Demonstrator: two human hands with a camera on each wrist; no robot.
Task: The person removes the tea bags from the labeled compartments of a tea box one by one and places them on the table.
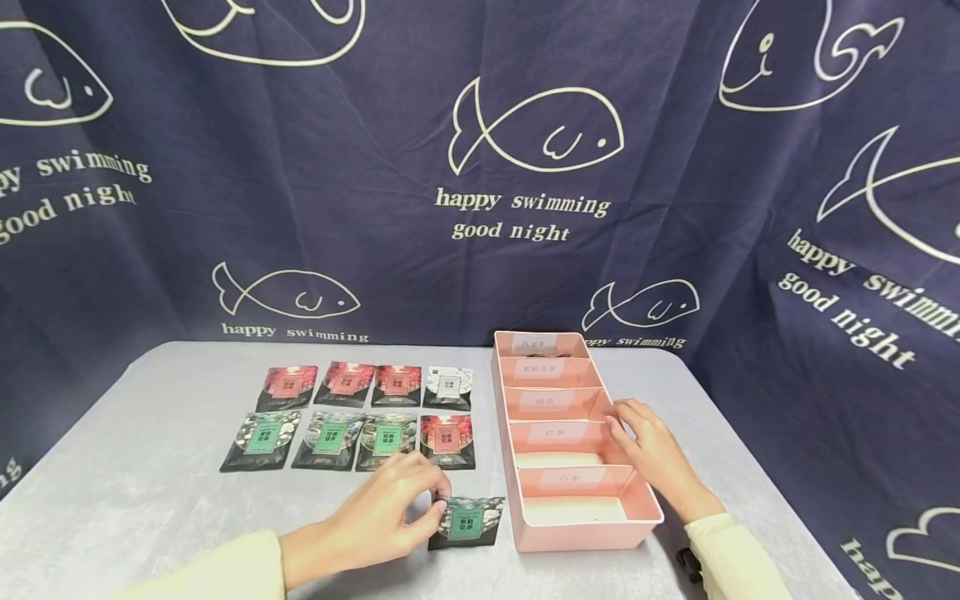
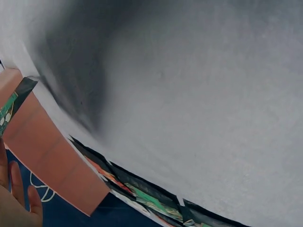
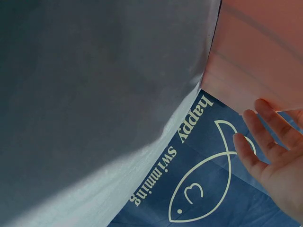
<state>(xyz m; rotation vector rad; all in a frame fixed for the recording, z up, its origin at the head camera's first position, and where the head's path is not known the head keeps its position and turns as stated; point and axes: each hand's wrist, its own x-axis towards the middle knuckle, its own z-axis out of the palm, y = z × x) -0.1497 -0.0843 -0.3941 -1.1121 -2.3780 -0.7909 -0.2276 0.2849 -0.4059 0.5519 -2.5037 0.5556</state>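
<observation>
My left hand [image 1: 386,508] pinches the upper left corner of a black tea sachet [image 1: 468,523] with a green label, close to the front of the table. In the left wrist view that sachet [image 2: 16,104] shows at the left edge, above the fingers. Right of it stands a long pink box [image 1: 577,533], divided into several compartments with handwritten paper labels. At the box's right rim my right hand [image 1: 660,454] rests with its fingers loosely extended. The right wrist view has this hand [image 3: 279,156] beside the pink wall, fingers relaxed.
Left of the box, two rows of sachets lie flat: red-labelled ones [image 1: 290,386], green-labelled ones [image 1: 327,439] and a white one [image 1: 448,387]. Something dark sits in the box's farthest compartment. A dark blue fish-print curtain [image 1: 405,208] hangs behind the grey table [image 1: 150,500].
</observation>
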